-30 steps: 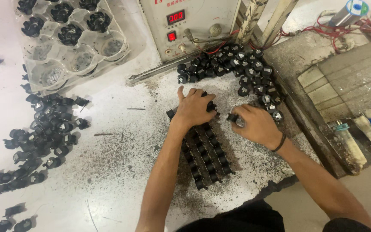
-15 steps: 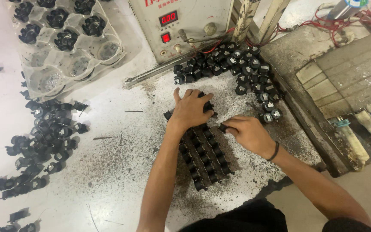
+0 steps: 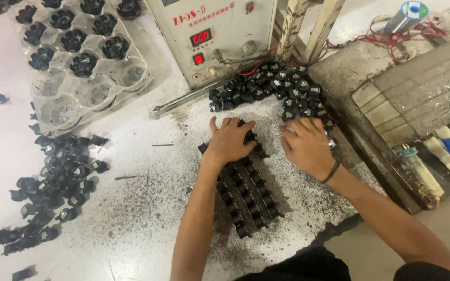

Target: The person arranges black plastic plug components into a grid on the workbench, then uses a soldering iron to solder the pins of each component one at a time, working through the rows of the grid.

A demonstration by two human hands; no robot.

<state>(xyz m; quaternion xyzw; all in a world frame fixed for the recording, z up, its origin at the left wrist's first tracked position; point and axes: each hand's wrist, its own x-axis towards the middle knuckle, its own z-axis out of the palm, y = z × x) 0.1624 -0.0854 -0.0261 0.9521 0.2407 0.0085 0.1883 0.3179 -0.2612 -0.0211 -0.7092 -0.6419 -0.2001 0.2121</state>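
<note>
We press our left hand (image 3: 230, 140), fingers spread flat, on the rowed black parts (image 3: 248, 195) to steady them; right hand (image 3: 305, 145) reaches the loose pile (image 3: 272, 88), grip unclear.

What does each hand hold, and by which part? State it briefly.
The left hand lies flat on the far end of the rows of black parts, gripping nothing. The right hand reaches into the loose pile; any hold is hidden.

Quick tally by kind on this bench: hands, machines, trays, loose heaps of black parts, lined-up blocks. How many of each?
Hands: 2, left hand and right hand
Control box: 1
Clear tray: 1
Loose heaps of black parts: 2, heap by the box and heap at left
Lined-up block: 1
Total: 7
</note>
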